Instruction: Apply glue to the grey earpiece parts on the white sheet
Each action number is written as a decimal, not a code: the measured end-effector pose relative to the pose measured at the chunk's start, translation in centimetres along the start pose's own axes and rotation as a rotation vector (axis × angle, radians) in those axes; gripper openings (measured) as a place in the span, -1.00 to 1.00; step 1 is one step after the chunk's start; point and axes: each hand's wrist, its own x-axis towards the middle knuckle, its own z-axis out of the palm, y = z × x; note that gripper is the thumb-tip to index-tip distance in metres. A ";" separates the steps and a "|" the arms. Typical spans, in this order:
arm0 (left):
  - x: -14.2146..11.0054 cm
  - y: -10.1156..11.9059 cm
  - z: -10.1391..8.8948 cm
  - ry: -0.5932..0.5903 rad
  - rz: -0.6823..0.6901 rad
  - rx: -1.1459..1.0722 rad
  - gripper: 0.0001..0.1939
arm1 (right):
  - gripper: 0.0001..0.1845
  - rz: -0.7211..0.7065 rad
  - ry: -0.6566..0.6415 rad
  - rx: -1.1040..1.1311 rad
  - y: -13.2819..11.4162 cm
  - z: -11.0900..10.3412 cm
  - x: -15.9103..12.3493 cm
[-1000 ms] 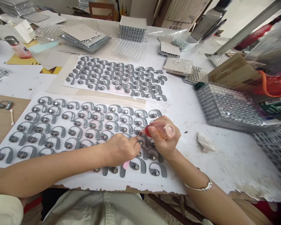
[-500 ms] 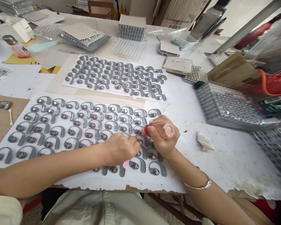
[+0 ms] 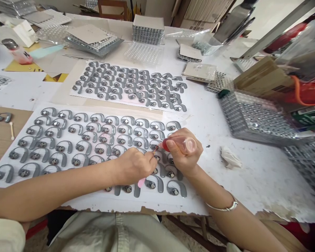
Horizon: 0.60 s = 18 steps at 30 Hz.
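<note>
My right hand (image 3: 186,152) is closed round a small clear squeeze bottle (image 3: 182,144) with reddish contents, tilted so its nozzle points left and down. In a pinch, my left hand (image 3: 136,165) holds a slim tool with a pink end (image 3: 141,182); its thin tip comes out by the nozzle. Both tips meet over one of the grey ear-hook earphone shells (image 3: 154,183), laid in rows on a white sheet (image 3: 76,196). Each shell has a round metallic part with fine wire at one end. My hands partly hide the shell being touched.
Behind lies a second sheet of similar shells (image 3: 131,82). A stack of clear trays (image 3: 257,119) and a crumpled tissue (image 3: 230,157) are at the right. At the left are a cotton swab (image 3: 12,131), a single shell (image 3: 3,117) and a pink-tinted bottle (image 3: 17,51).
The hands, bottle and slim tool stay almost in place over the same shell. Only a slight shift of the whole view shows.
</note>
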 end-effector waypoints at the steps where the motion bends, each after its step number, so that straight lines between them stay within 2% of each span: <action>1: 0.0 0.0 0.0 0.010 0.001 0.001 -0.83 | -0.86 0.001 0.000 -0.002 0.0 0.0 0.0; 5: 0.0 0.0 0.0 0.042 -0.009 -0.002 -0.84 | -0.86 -0.015 -0.001 0.016 0.0 -0.1 0.1; 18: -0.2 -0.3 -0.1 0.001 -0.025 -0.052 -0.81 | -0.85 -0.052 -0.024 -0.025 -0.4 -0.4 0.3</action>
